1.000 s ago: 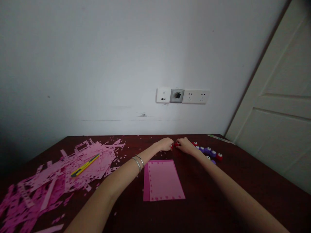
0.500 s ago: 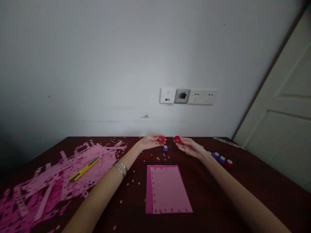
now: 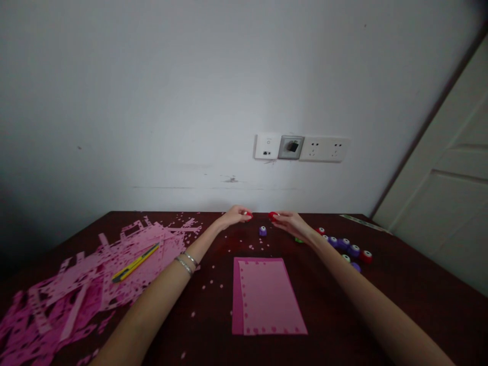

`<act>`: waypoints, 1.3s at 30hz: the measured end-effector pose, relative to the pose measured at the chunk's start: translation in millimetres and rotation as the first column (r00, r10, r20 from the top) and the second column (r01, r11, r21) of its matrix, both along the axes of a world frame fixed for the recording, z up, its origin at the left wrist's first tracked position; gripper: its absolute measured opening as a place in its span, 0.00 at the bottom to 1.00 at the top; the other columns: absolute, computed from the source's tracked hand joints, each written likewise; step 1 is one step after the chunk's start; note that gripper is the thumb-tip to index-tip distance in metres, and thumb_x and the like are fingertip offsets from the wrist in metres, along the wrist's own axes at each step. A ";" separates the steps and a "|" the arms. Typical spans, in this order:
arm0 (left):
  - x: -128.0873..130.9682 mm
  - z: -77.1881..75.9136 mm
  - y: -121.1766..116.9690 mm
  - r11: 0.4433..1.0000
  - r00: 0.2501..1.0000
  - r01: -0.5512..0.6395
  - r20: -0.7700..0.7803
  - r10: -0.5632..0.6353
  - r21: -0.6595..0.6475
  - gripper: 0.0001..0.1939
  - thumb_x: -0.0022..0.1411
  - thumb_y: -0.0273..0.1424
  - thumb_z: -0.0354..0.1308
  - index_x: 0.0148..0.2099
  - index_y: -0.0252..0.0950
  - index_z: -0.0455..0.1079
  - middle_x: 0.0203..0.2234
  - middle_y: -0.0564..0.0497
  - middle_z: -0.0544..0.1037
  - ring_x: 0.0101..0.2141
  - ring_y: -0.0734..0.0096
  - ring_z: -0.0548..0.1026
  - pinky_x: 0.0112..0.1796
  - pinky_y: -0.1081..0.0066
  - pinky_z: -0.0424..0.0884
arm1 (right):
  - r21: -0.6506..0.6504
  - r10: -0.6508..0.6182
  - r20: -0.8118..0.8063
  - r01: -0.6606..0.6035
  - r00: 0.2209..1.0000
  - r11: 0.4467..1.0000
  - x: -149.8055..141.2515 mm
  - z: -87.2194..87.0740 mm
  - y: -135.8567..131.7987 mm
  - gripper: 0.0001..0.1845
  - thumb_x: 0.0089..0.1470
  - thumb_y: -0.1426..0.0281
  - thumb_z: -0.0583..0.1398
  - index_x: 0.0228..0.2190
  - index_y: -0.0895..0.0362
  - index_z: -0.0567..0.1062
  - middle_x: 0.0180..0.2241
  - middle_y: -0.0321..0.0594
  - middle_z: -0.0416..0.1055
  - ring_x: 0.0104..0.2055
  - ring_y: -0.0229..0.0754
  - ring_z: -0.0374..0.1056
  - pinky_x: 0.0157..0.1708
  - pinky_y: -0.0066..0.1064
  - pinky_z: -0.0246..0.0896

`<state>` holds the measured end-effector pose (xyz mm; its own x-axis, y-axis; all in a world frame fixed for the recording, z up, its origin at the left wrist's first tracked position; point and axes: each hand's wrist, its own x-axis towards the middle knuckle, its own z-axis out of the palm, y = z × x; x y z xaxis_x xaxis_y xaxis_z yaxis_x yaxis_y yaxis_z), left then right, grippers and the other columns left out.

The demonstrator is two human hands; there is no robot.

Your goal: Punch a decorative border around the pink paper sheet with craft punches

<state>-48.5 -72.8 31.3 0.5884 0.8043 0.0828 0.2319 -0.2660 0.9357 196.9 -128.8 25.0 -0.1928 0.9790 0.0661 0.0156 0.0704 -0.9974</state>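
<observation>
My left hand point(image 3: 234, 217) is raised over the far part of the dark table point(image 3: 400, 305), its fingers closed on a small red paper punch point(image 3: 248, 215). My right hand point(image 3: 290, 224) is level with it a little to the right, pinching a second red punch point(image 3: 272, 216). The two punches are a short gap apart. A small purple punch point(image 3: 263, 231) stands on the table just below and between my hands. Nearer to me lies a pink paper sheet point(image 3: 267, 296) with punched holes along its edges.
Several purple and red punches point(image 3: 348, 250) lie in a row right of my right hand. A heap of pink paper scraps point(image 3: 91, 279) covers the table's left side, with a yellow utility knife point(image 3: 135, 262) on it. Wall sockets point(image 3: 301, 148) sit above; a door point(image 3: 446, 203) stands at right.
My hands came apart and lifted, each holding a red punch, leaving a purple punch on the table between them. Small pink bits now lie scattered below them.
</observation>
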 end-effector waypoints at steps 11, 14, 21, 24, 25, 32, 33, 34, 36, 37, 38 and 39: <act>22.3 -5.1 1.1 0.819 0.769 0.150 -0.587 0.255 0.553 0.25 0.48 0.18 0.52 0.52 0.27 0.65 0.46 0.38 0.72 0.46 0.60 0.70 0.46 0.68 0.64 | 0.440 -0.407 0.823 0.010 0.395 0.898 -12.2 -11.2 2.1 0.15 0.49 0.68 0.60 0.39 0.63 0.74 0.39 0.51 0.73 0.41 0.46 0.69 0.41 0.30 0.59; 39.7 4.4 -5.9 0.749 0.793 0.155 -0.533 0.294 0.644 0.24 0.48 0.18 0.52 0.50 0.27 0.66 0.46 0.38 0.72 0.47 0.59 0.69 0.47 0.67 0.63 | 0.479 -0.466 0.819 0.049 0.336 0.877 22.5 5.0 -4.9 0.15 0.52 0.64 0.57 0.38 0.62 0.74 0.38 0.51 0.73 0.40 0.46 0.69 0.40 0.30 0.59; 127.3 12.4 -43.4 0.599 0.800 0.422 -0.590 0.107 0.681 0.21 0.55 0.38 0.57 0.46 0.29 0.69 0.41 0.41 0.73 0.43 0.58 0.69 0.43 0.66 0.64 | 0.276 -0.313 0.941 0.243 0.129 0.930 120.3 16.8 -20.2 0.14 0.48 0.62 0.59 0.31 0.60 0.76 0.32 0.49 0.75 0.36 0.48 0.71 0.33 0.30 0.60; 157.4 5.9 -51.9 0.594 0.728 0.490 -0.675 0.124 0.638 0.23 0.53 0.43 0.59 0.44 0.32 0.70 0.40 0.42 0.73 0.42 0.56 0.69 0.40 0.66 0.65 | 0.236 -0.281 0.945 0.250 0.165 0.939 131.6 8.4 -22.4 0.16 0.45 0.60 0.61 0.31 0.60 0.77 0.32 0.50 0.76 0.36 0.48 0.72 0.32 0.30 0.60; 164.2 3.6 -53.0 0.598 0.711 0.502 -0.691 0.126 0.625 0.23 0.52 0.44 0.59 0.44 0.32 0.69 0.39 0.42 0.73 0.41 0.56 0.69 0.39 0.66 0.65 | 0.237 -0.284 0.943 0.249 0.172 0.939 132.2 6.2 -22.3 0.16 0.44 0.61 0.62 0.32 0.61 0.77 0.33 0.50 0.76 0.37 0.48 0.72 0.33 0.30 0.60; 186.2 -1.5 -72.6 0.464 0.812 0.454 -0.568 0.138 0.761 0.28 0.51 0.41 0.58 0.51 0.30 0.62 0.43 0.40 0.68 0.44 0.56 0.64 0.42 0.63 0.64 | 0.206 -0.246 0.936 0.174 0.252 0.963 126.5 10.4 -18.2 0.10 0.42 0.70 0.62 0.28 0.63 0.78 0.30 0.50 0.76 0.35 0.46 0.71 0.33 0.28 0.61; 188.4 -0.9 -78.1 0.431 0.831 0.441 -0.540 0.136 0.787 0.26 0.52 0.40 0.57 0.50 0.30 0.63 0.42 0.40 0.68 0.44 0.56 0.64 0.42 0.63 0.64 | 0.201 -0.242 0.934 0.172 0.261 0.964 126.7 12.7 -18.2 0.08 0.41 0.72 0.62 0.26 0.63 0.78 0.29 0.49 0.76 0.34 0.46 0.71 0.33 0.27 0.61; 190.6 -0.2 -83.4 0.407 0.845 0.432 -0.519 0.129 0.805 0.23 0.53 0.38 0.56 0.49 0.30 0.64 0.42 0.40 0.68 0.44 0.56 0.63 0.42 0.62 0.63 | 0.199 -0.241 0.933 0.174 0.268 0.964 127.8 15.3 -18.7 0.07 0.41 0.73 0.61 0.26 0.63 0.78 0.28 0.48 0.76 0.34 0.45 0.71 0.33 0.27 0.61; 194.7 1.0 -92.1 0.390 0.865 0.424 -0.493 0.093 0.817 0.18 0.55 0.34 0.54 0.46 0.30 0.66 0.40 0.40 0.68 0.44 0.56 0.63 0.43 0.61 0.63 | 0.200 -0.245 0.930 0.182 0.274 0.963 132.1 21.1 -22.2 0.07 0.40 0.74 0.61 0.25 0.63 0.78 0.27 0.47 0.76 0.33 0.45 0.71 0.31 0.27 0.61; 196.3 1.4 -94.9 0.395 0.874 0.420 -0.481 0.067 0.817 0.15 0.55 0.33 0.54 0.44 0.30 0.66 0.39 0.41 0.68 0.43 0.57 0.63 0.43 0.61 0.63 | 0.197 -0.251 0.920 0.197 0.302 0.960 135.2 24.3 -25.4 0.07 0.41 0.73 0.61 0.26 0.63 0.78 0.26 0.46 0.76 0.31 0.44 0.71 0.30 0.28 0.62; 197.4 1.7 -96.6 0.410 0.886 0.409 -0.463 0.037 0.815 0.13 0.55 0.31 0.54 0.43 0.31 0.67 0.38 0.41 0.69 0.43 0.57 0.63 0.43 0.61 0.64 | 0.186 -0.259 0.894 0.223 0.364 0.957 138.5 27.5 -29.7 0.08 0.42 0.71 0.61 0.26 0.63 0.78 0.25 0.45 0.75 0.30 0.44 0.70 0.29 0.28 0.62; 197.8 2.0 -97.3 0.439 0.904 0.382 -0.428 0.008 0.814 0.12 0.55 0.30 0.53 0.42 0.31 0.68 0.38 0.42 0.69 0.43 0.58 0.64 0.43 0.61 0.64 | 0.162 -0.269 0.842 0.258 0.467 0.953 141.7 30.7 -34.9 0.10 0.43 0.69 0.61 0.27 0.63 0.77 0.25 0.45 0.75 0.29 0.43 0.70 0.29 0.29 0.63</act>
<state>149.4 -170.0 33.3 0.8547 0.2833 0.4350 0.2902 -0.9555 0.0522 338.6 -163.7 55.7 0.1062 0.9939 0.0302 0.8690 -0.0780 -0.4885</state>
